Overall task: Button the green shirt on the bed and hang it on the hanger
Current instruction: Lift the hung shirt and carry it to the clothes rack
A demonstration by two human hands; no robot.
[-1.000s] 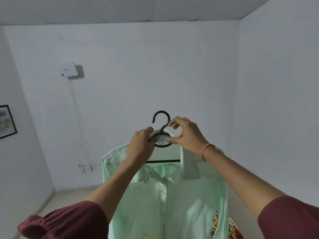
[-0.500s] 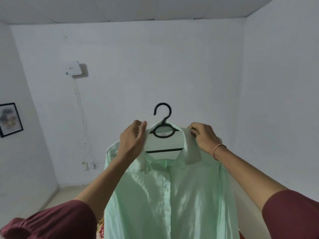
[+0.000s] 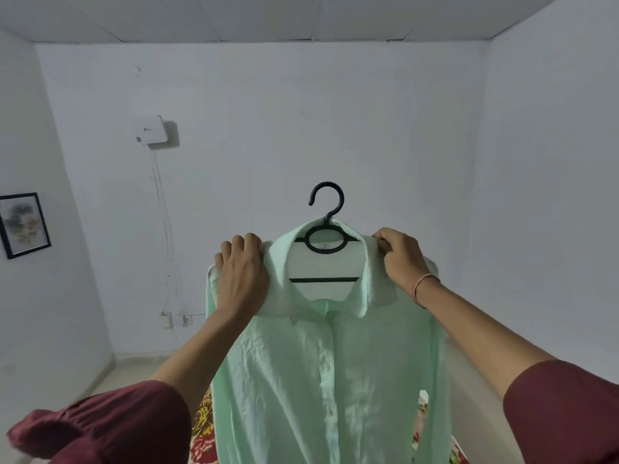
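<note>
Head view: hands point(image 3: 243, 272) grip hangered green shirt point(image 3: 321, 380)

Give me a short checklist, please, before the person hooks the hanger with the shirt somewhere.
1. Green shirt sits on the black hanger, whose bar shows inside the collar: ok.
2. Front placket closed as far down as visible: ok; the lowest buttons are out of frame: cannot tell.
3. Hook free above the collar: ok.
4. Left hand and right hand each grip a shoulder: ok.
5. Collar lying flat and even: not ok, the right side stands up.
6. A rail or hook to hang it on: cannot tell, none in view.
</note>
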